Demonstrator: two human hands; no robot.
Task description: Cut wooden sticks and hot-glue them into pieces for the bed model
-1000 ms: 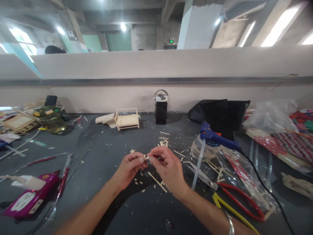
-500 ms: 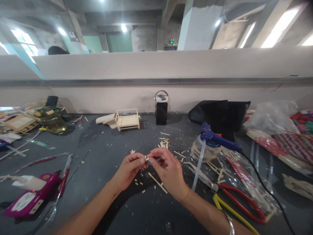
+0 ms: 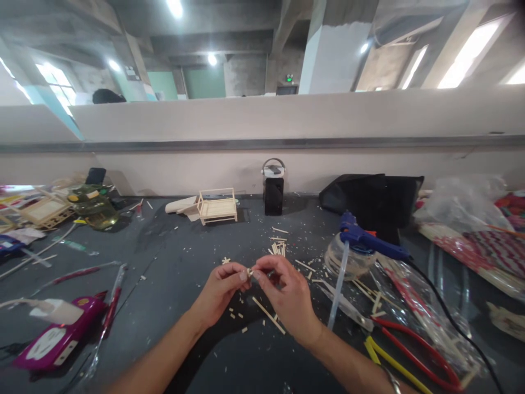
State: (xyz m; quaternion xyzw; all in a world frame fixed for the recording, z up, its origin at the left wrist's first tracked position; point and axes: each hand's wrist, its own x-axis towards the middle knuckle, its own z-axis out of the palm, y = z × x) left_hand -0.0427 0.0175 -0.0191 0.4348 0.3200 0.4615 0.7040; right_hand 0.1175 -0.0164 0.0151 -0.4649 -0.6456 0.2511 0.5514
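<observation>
My left hand (image 3: 223, 289) and my right hand (image 3: 289, 295) meet at the middle of the dark table, each closed in a pinch. Between their fingertips is a small pale wooden piece (image 3: 250, 272), largely hidden by the fingers. Whether it is one piece or two joined bits, I cannot tell. Beneath and beside the hands lie a longer wooden stick (image 3: 268, 315) and several short cut bits (image 3: 232, 315). A small star-like cluster of wooden bits (image 3: 226, 261) sits just beyond my left hand. Beyond my right hand is a bunch of short sticks (image 3: 278, 249).
A miniature wooden bench frame (image 3: 217, 207) and a phone (image 3: 274, 196) stand at the back. To the right, a blue glue gun (image 3: 361, 235) rests on a clear round container (image 3: 342, 260), near red-and-yellow-handled pliers (image 3: 418, 350). A magenta device (image 3: 61, 334) lies left.
The view has tilted slightly, so everything sits a little lower and further right. Both hands keep their pinch on the small wooden piece, with only slight finger movement.
</observation>
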